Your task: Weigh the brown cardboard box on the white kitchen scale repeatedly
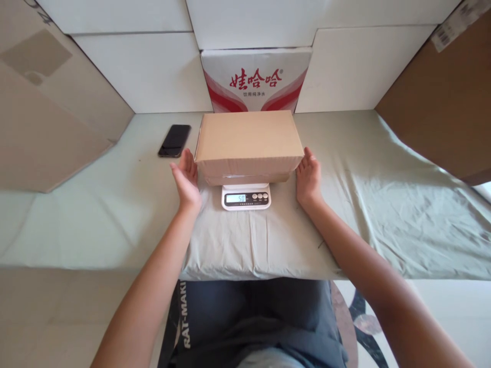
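Head view, left to right: big carton [65, 112] at the edge, part of a dark marking at its top, a "4" readable. Phone [175, 140], dark screen up, on the pale green cloth [126, 225]. Trousers below, white lettering [185, 314] "RAT-MAKI". Left hand [187, 180] upright along the cardboard box's left end, fingers together, thumb apart; can't tell if touching. White scale [246, 204], display facing the person, looks like "50"; three round buttons, print too small to read. Cardboard box [248, 135] sits on the scale, overhanging both sides, long axis left-right, broad side to the person, plain top. Behind: printed carton [256, 82], red "娃哈哈" with ®, "饮用纯净水" under it. Right hand [309, 176] along the box's right end, fingers extended, close together; contact unclear. Far right: brown carton [441, 107], barcode label, text unreadable.
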Demonstrator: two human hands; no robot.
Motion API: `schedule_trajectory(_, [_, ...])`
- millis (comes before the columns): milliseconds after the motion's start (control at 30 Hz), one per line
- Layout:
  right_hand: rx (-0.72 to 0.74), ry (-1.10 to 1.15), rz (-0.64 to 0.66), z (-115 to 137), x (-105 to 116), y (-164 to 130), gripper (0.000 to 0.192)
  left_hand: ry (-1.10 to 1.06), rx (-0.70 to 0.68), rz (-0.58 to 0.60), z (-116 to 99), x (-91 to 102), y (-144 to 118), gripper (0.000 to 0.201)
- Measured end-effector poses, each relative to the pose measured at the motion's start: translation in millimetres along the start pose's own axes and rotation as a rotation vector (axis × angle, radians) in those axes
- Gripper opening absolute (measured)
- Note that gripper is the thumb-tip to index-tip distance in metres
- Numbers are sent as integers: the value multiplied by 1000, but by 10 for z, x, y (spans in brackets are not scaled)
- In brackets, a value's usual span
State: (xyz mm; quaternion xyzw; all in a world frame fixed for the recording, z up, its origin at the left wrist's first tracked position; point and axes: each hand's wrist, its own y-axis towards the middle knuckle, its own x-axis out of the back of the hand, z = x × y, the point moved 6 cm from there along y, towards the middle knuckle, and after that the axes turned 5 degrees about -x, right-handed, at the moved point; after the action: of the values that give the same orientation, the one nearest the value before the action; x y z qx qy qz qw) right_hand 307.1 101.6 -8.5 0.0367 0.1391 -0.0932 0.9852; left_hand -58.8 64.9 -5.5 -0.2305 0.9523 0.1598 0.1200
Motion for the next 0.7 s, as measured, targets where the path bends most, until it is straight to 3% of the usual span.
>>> schedule_trajectory(233, [-23, 69, -23, 18, -2, 11, 71, 30, -31, 31, 22, 9, 26, 90])
schedule_trajectory(700, [-18, 53, 116, 51, -147, -46, 62, 36, -18, 23, 62, 19, 42, 91])
